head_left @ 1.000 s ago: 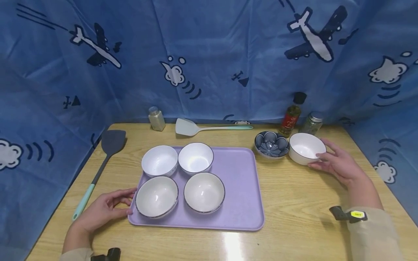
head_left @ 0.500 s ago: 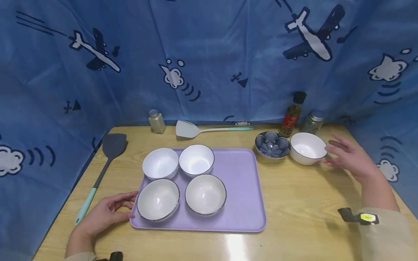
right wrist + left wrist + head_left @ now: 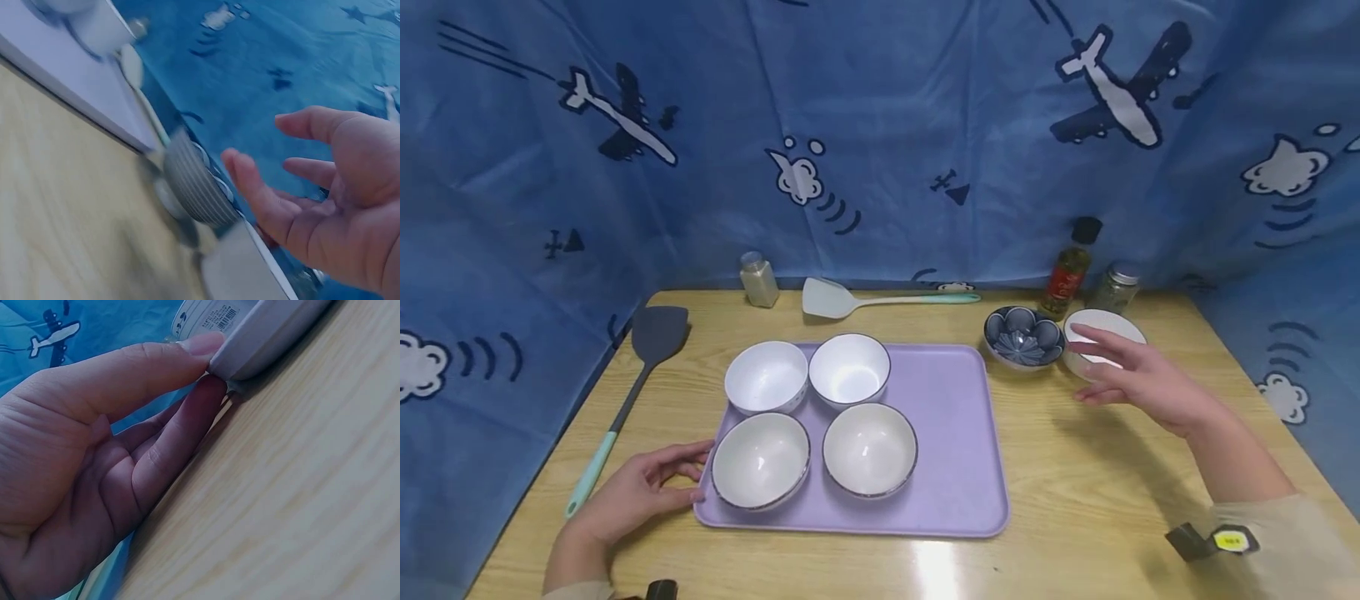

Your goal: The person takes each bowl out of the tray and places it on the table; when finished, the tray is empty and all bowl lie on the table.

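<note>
My left hand is at the left edge of a lilac tray; the left wrist view has the thumb above the rim and a finger beneath, pinching it. Two white bowls and two cream, dark-rimmed bowls sit on the tray. My right hand hovers with spread fingers, holding nothing, in front of a white bowl that it partly hides. Left of that bowl stands a dark blue petal-patterned bowl, ribbed outside in the right wrist view.
A sauce bottle and a glass jar stand behind the right-hand bowls. Along the back lie a pale spatula and a shaker jar. A dark spatula lies at the left. Blue cloth walls the table.
My right hand let go of the white bowl, drew back to the right, then moved left in front of it. The left hand stays at the tray edge.
</note>
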{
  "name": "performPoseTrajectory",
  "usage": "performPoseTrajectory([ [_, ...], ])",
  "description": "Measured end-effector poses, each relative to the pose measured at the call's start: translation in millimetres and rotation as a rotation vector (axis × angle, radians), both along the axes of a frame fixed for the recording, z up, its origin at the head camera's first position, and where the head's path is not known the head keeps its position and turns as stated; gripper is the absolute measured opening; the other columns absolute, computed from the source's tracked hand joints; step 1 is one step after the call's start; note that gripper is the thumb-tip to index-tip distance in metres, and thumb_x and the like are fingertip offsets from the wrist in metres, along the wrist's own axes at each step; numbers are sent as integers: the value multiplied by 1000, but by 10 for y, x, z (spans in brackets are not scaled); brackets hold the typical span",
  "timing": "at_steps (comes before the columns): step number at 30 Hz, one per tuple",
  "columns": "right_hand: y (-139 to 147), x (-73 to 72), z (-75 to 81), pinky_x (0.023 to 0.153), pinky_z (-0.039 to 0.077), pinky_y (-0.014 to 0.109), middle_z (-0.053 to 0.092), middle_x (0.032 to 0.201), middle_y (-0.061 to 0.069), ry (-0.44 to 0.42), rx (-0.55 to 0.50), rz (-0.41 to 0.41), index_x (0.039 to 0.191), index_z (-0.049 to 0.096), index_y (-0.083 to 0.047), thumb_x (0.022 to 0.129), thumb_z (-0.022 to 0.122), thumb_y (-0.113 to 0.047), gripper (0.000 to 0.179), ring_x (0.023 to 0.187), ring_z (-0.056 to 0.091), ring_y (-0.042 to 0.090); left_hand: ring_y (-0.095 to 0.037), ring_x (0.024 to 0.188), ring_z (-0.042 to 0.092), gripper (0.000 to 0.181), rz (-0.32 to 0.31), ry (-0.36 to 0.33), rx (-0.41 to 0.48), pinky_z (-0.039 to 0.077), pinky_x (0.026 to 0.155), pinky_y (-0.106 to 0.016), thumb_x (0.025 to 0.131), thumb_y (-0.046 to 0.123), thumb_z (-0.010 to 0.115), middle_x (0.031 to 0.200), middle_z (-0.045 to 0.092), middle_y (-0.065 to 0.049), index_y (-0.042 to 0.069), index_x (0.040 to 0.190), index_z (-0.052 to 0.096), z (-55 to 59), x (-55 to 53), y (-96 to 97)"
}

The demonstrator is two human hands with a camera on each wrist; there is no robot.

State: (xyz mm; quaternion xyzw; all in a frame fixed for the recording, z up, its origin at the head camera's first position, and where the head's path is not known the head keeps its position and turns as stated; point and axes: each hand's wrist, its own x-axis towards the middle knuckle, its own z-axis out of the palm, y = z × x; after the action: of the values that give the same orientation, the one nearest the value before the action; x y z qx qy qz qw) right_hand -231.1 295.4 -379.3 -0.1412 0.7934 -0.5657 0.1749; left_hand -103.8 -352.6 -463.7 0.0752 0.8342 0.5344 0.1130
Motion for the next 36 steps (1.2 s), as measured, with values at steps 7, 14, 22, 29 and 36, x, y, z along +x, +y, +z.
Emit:
performPoseTrajectory([
  [7,-492,-26,-36,87,58,39,32,155,30,-144,-106,114,158,21,-4,103,56,-18,67,102,71,38,-10,104,66,61,2,-6,-7,49,90,-16,87,14,78,129,65,5,7,142,54,-7,7,-25],
  [14,-988,-90,-173,88,57,46,34,155,29,-215,-138,185,157,25,-6,100,62,-18,69,98,72,32,-10,104,67,61,22,-10,-51,48,90,-14,86,18,79,129,66,1,9,142,54,4,4,0],
  [22,-1430,-272,-299,88,58,43,42,152,26,-286,-114,230,158,27,-11,99,63,-19,69,93,72,26,-10,103,67,60,12,-7,-39,49,90,-15,87,16,77,127,66,4,7,142,54,7,3,10],
  [29,-1754,-419,-362,90,57,44,45,149,26,-359,-156,207,156,32,-13,98,64,-16,66,95,72,29,-10,103,66,60,12,-8,-24,49,89,-15,87,17,78,128,65,4,7,142,54,-4,14,44],
  [36,-2037,-516,-395,89,57,43,45,149,24,-389,-155,242,156,33,-15,99,63,-15,65,91,73,28,-10,104,66,61,28,-19,-52,49,89,-15,86,20,79,130,65,1,9,142,55,14,1,26],
])
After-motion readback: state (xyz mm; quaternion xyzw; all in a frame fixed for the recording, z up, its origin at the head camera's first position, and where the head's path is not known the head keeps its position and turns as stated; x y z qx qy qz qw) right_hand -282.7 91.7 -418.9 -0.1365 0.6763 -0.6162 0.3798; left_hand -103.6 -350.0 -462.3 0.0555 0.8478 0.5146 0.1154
